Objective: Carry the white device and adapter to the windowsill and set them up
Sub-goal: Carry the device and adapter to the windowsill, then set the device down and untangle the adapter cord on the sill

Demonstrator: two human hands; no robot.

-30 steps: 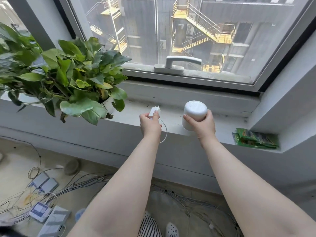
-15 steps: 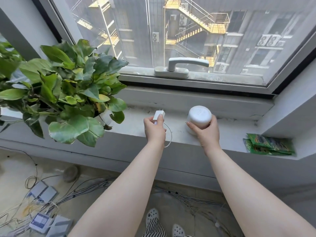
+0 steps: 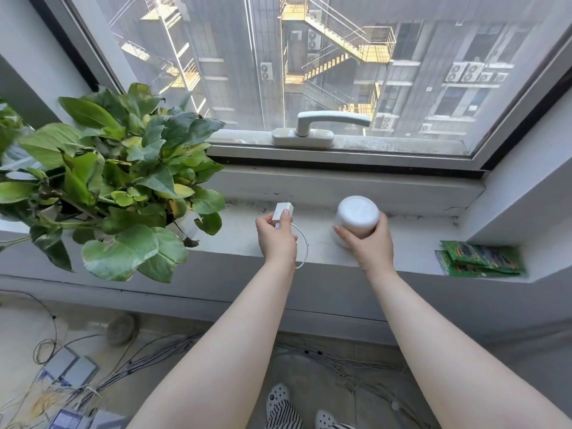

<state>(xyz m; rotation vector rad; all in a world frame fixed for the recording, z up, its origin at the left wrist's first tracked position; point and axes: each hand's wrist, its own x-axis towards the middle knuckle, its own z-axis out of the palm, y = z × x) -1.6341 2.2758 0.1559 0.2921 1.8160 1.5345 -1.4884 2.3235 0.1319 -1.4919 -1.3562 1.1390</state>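
The white device (image 3: 356, 215) is a squat round cylinder standing on the grey windowsill (image 3: 414, 239), near its middle. My right hand (image 3: 368, 243) wraps around the device's near side. My left hand (image 3: 276, 236) pinches the small white adapter (image 3: 282, 210), prongs pointing away toward the window, just above the sill. A thin white cable (image 3: 305, 246) loops from under my left hand over the sill's front edge.
A leafy potted plant (image 3: 123, 181) fills the sill's left part, close to my left hand. Green packets (image 3: 479, 258) lie at the sill's right end. The window handle (image 3: 318, 128) sits behind. Cables and small boxes (image 3: 68, 370) cover the floor below.
The view has dropped and shifted slightly, so both hands sit lower in the frame. Both hands keep their grips on the adapter and the device at the sill.
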